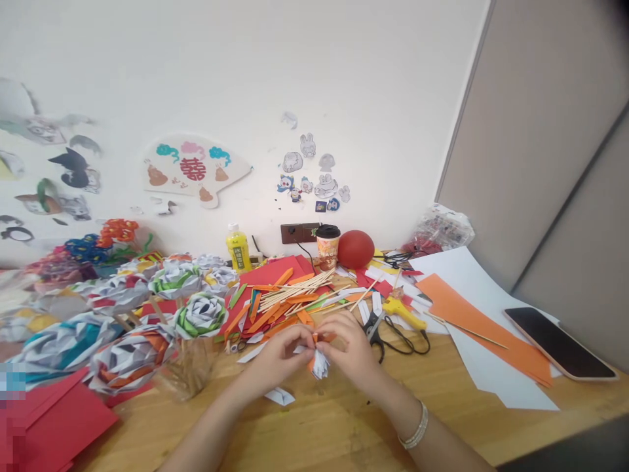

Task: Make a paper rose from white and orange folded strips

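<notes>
Between both hands, just above the wooden table (314, 432), is a small folded paper flower (320, 365), white with orange strips. My left hand (281, 357) pinches its left side with thumb and forefinger. From the right, my right hand (348, 344) closes its fingers on the same piece; the fingertips partly cover it. A folded white paper strip (280, 396) lies below my left hand. Black-handled scissors (373, 328) rest just beyond my right hand, beside a yellow glue gun (403, 312) with a black cord.
Thin wooden sticks (295, 292) and orange strips pile up behind the hands. Several large paper roses (200, 314) crowd the left, near red paper (63, 419). A lidded cup (327, 248), a red balloon (356, 249) and a yellow bottle (238, 249) stand behind. A phone (560, 344) lies right.
</notes>
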The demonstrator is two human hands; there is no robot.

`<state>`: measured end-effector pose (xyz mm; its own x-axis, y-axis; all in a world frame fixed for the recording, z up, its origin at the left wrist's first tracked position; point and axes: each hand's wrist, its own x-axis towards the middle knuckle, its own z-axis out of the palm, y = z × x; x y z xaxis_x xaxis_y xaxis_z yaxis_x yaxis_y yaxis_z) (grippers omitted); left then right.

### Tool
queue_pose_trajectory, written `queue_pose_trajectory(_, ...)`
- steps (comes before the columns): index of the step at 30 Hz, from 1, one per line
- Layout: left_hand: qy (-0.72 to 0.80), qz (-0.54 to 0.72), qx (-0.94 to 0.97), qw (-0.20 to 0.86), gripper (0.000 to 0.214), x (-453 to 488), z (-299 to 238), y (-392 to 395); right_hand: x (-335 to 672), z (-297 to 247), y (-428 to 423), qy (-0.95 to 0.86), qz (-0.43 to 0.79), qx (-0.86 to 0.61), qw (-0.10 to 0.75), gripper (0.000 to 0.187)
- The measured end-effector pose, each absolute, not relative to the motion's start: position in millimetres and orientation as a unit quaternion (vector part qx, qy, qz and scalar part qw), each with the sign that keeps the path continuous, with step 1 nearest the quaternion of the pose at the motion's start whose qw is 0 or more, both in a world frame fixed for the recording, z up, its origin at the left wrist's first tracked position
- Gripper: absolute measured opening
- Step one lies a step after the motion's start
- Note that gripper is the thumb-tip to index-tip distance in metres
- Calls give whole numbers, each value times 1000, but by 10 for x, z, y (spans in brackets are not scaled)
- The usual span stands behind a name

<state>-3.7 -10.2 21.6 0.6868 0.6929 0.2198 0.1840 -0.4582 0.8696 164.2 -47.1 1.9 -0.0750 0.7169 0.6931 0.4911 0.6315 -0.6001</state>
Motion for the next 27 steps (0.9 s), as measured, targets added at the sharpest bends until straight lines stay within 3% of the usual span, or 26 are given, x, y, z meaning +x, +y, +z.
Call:
queue_pose_trajectory(15, 300, 415, 840, 179, 15, 60, 81, -170, 1627, -85, -450, -694, 28, -439, 570, 3)
queue_pose_trajectory(21, 308, 398, 844, 186, 6, 37, 109, -145, 1634, -68, -455, -689, 69, -443, 569, 3)
queue_pose_trajectory(27, 314, 326, 856, 251, 15, -11, 231, -113, 1657, -33, -436, -693, 179, -462, 524, 11)
